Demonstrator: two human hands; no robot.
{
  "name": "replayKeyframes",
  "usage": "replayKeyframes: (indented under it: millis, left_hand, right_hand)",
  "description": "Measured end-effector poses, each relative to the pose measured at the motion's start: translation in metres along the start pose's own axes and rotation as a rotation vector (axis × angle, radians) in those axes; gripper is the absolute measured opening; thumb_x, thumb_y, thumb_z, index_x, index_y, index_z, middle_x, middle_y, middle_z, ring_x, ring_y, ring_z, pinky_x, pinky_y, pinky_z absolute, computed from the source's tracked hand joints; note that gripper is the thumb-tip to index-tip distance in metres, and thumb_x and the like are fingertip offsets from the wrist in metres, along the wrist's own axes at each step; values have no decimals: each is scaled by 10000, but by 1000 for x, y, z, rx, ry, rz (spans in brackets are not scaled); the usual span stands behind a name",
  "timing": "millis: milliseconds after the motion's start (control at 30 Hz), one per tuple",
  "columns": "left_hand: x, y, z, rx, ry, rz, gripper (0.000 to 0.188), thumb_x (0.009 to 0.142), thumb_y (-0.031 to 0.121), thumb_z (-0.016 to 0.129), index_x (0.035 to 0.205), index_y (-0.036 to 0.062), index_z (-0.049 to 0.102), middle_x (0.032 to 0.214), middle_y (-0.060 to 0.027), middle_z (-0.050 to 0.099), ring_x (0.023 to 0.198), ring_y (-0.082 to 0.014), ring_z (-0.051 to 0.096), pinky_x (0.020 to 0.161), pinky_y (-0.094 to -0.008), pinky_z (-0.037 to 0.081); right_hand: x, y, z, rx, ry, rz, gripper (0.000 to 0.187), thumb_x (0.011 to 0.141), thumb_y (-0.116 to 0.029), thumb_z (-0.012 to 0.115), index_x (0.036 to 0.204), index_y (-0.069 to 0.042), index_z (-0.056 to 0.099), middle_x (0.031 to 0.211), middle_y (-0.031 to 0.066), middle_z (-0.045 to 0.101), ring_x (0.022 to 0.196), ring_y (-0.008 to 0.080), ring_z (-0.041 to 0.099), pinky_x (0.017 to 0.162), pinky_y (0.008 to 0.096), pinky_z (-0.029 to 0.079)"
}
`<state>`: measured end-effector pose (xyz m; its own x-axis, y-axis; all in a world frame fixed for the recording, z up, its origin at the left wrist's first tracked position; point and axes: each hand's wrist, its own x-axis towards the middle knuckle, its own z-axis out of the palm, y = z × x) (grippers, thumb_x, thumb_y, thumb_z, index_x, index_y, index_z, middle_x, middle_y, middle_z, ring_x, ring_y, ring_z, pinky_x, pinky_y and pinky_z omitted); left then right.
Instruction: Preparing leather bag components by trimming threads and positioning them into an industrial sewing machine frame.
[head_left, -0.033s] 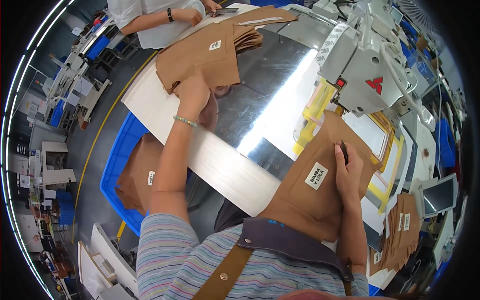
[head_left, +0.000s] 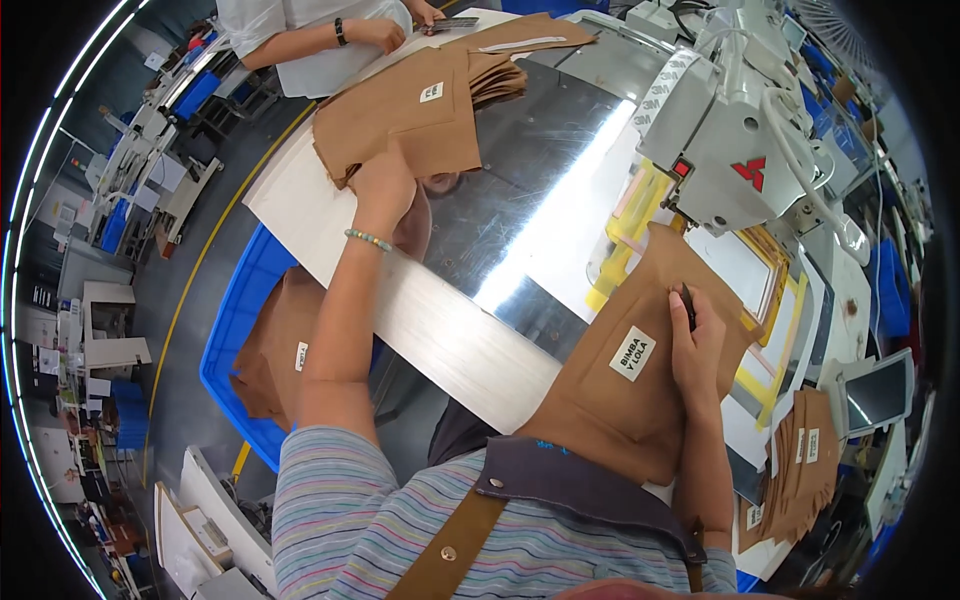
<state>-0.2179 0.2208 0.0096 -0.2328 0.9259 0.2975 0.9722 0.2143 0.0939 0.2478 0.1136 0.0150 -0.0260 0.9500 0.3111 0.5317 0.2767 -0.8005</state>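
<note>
My left hand is closed at the near edge of a stack of brown fabric pieces, its fingertips pinching the fabric and partly blending into it. A small white label marks the top piece. On the right, a brown fabric panel with a white printed label lies across the table edge and reaches my apron. My right hand rests on this panel, fingers curled round a small dark tool; most of that tool is hidden in the palm.
A grey sewing machine head stands beyond my right hand, beside a yellow-edged frame. Below left, a blue bin holds brown pieces. More labelled pieces lie at right, near a screen. A co-worker's hands are across the table.
My left hand has shifted very slightly to the left at the stack's edge. My right hand and the panel look unmoved.
</note>
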Motion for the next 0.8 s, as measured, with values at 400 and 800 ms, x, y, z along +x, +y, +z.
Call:
replayKeyframes:
  millis: [400,800]
  left_hand:
    - [-56,101,-37,-487,94,343,394,936,239,715,1272,32,713,841,-137,738,759,-321,695,726,-424,545]
    - [21,-29,17,-312,361,28,373,915,269,738,1200,30,754,1183,-202,700,1177,-368,622,1008,-476,496]
  right_hand:
    - [-1,1,0,-31,3,-18,225,1041,-176,654,1117,30,698,823,81,671,707,107,548,655,274,463]
    - [1,4,-2,66,107,19,192,966,-88,720,1116,31,714,830,-11,610,717,57,495,661,229,438]
